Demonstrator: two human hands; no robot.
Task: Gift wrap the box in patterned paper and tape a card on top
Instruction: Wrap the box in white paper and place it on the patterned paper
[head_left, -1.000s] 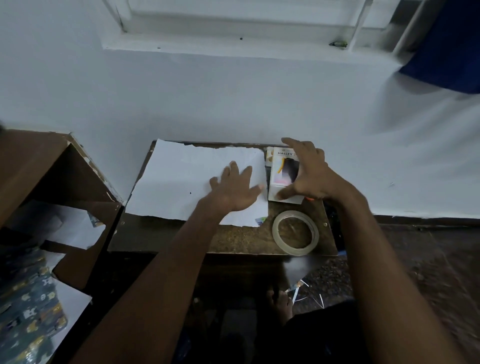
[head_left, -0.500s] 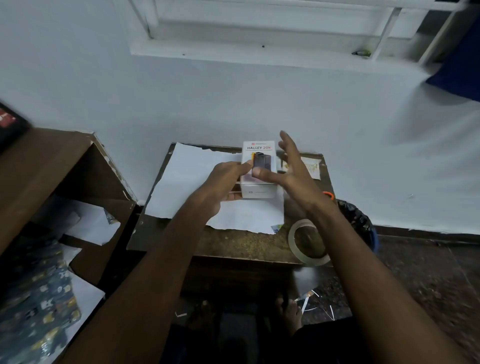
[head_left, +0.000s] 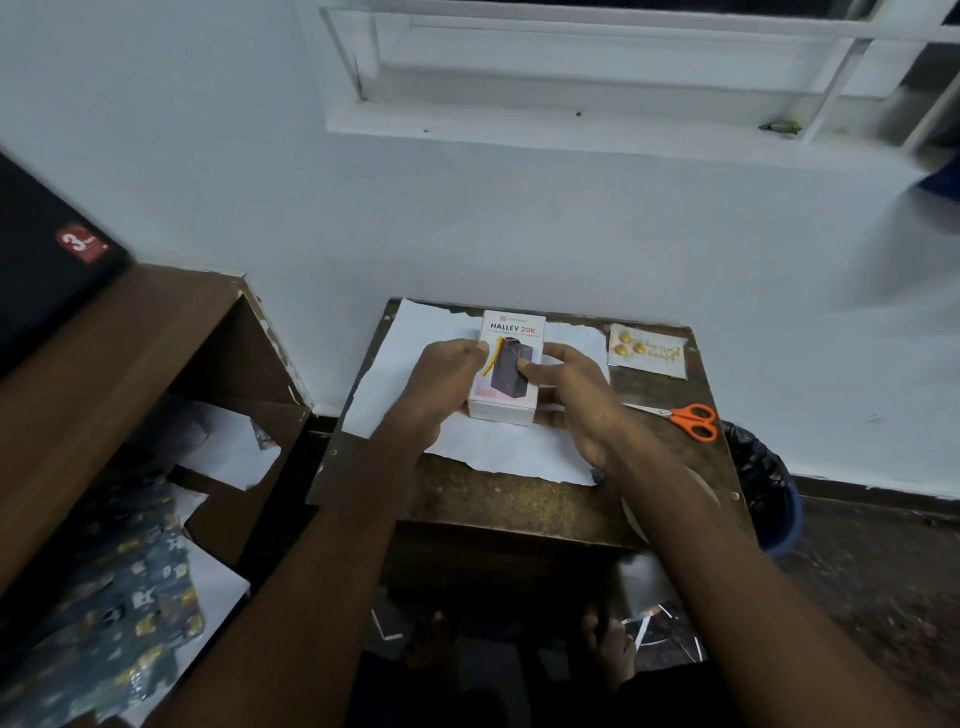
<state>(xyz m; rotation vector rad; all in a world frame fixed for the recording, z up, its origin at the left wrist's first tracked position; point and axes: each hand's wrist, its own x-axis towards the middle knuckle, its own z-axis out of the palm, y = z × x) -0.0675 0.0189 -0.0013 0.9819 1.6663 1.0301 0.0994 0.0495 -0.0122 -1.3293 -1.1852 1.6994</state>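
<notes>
The left hand (head_left: 451, 383) and right hand (head_left: 569, 395) are both closed around the box (head_left: 506, 371), one on each long side, thumbs laid on its printed top face, holding it at the centre of the frame on or just above the sheet of paper (head_left: 400, 395), which lies white side up on the small brown table (head_left: 519, 501). From here the likeliest fault is placement: the sheet has ragged, torn edges and looks uneven, so a box set off-centre or askew could leave one flap too short to close. The loose sheet could also slide on the table as the box is pressed down. To the right of the paper, in the upper right of the table, lies the card (head_left: 647, 356), with orange-handled scissors (head_left: 685, 418) just below it; the tape roll (head_left: 636, 514) is mostly hidden under the right forearm. A dark bin (head_left: 763, 488) stands at the table's right edge; its contents cannot be made out. At lower left, patterned paper (head_left: 124, 618) lies in a heap.
</notes>
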